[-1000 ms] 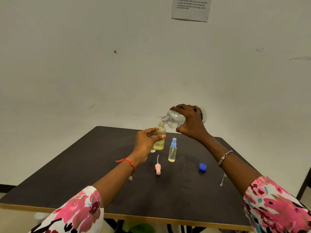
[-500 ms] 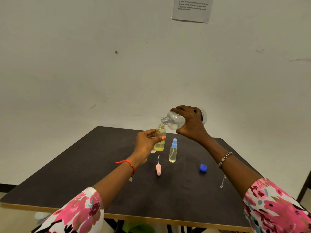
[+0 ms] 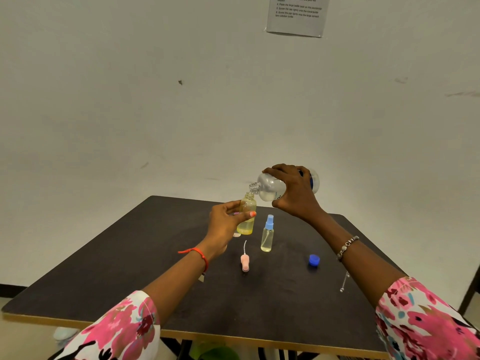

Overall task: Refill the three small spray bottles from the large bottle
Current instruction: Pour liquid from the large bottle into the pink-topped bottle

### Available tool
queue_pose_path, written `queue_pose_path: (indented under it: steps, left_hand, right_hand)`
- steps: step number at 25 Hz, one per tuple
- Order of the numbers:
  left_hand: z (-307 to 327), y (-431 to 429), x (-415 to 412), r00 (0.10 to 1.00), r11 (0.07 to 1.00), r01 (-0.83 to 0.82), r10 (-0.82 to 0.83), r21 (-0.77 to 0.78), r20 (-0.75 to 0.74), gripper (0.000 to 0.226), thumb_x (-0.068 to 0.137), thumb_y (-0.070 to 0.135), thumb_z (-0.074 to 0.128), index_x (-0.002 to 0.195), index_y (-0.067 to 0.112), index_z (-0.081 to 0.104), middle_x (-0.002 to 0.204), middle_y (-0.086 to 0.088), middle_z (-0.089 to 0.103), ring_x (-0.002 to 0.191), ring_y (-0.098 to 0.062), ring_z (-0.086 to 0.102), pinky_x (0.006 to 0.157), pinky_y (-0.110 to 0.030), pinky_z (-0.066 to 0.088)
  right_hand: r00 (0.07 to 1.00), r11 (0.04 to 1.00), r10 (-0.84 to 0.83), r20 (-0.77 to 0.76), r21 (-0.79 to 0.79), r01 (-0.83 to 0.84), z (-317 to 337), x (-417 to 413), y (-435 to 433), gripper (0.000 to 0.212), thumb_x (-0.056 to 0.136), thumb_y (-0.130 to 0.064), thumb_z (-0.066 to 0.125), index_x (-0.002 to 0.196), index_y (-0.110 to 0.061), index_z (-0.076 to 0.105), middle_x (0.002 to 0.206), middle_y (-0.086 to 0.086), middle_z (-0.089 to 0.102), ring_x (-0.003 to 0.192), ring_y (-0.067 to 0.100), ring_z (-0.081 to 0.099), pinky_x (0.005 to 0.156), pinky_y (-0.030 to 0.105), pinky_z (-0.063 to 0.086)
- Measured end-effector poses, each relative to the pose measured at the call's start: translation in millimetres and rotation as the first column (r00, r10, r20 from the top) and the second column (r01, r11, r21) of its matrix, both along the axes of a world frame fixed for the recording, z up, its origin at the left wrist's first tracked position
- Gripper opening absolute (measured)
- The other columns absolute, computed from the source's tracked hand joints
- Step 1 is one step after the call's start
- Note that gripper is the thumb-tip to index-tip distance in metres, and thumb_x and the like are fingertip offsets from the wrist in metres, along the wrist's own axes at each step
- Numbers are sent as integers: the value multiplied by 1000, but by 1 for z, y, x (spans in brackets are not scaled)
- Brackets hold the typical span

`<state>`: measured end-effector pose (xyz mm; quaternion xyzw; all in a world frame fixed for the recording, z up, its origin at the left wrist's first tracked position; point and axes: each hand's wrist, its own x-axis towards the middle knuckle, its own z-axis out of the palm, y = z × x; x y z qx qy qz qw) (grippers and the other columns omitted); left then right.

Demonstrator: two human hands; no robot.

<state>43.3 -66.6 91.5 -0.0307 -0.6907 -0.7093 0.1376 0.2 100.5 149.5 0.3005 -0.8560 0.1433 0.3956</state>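
While the left hand (image 3: 225, 222) grips the upright open spray bottle (image 3: 247, 215), the right hand (image 3: 293, 194) clasps the large bottle (image 3: 270, 185) lying near-horizontal, mouth leftward and tipped down.

The right hand (image 3: 293, 193) covers the large bottle's (image 3: 267, 187) middle — its label is unreadable. Behind the left hand (image 3: 226, 224), a small pink thing (image 3: 237, 234) is mostly hidden. The wall notice (image 3: 297, 15) is cut off at the top edge.

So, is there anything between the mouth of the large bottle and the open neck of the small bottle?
Nothing visible. The large bottle, tilted in the right hand, has its mouth just above the open small bottle held by the left hand.
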Motion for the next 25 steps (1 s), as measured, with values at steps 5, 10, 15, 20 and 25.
queue_pose_path:
  steps: [5,10,15,20,25]
  left_hand:
    - [1,1,2,1000,1000,9,-9,-12,-12,52,74,9,72,123,5,56,123,-11,61,101,-14,55,90,-31,48]
    - [0,2,3,1000,1000,9,-9,-18,-12,51,75,8,72,123,5,56,123,-11,61,99,-13,54,86,-29,47]
    - [-1,2,1,1000,1000,11,-11,-15,-9,52,73,9,74,122,6,57,121,-10,62,101,-15,56,88,-32,49]
    - [-2,2,1,1000,1000,7,-7,-13,-9,51,73,9,74,121,6,58,119,-9,63,100,-15,57,85,-30,50]
    - [-1,2,1,1000,1000,11,-11,-16,-10,51,73,8,74,121,6,58,119,-9,63,99,-14,56,83,-29,49]
  right_hand:
    - [1000,1000,-1,-22,-3,1,0,1,1,59,56,-20,61,115,-15,59,110,7,62,106,28,55,95,36,19]
    - [1000,1000,1,-29,-7,-1,-1,2,2,59,56,-21,61,114,-14,59,109,7,63,105,28,56,95,36,19]
    - [999,1000,1,-34,0,-1,-3,0,3,57,57,-21,63,114,-15,60,108,7,63,105,28,57,97,44,26]
    - [999,1000,-4,-33,3,4,-2,1,4,58,56,-21,62,114,-16,59,109,6,63,105,27,56,98,45,26]
    - [999,1000,-6,-37,15,6,-3,-1,4,59,56,-19,64,114,-16,59,110,7,63,105,29,56,98,46,26]
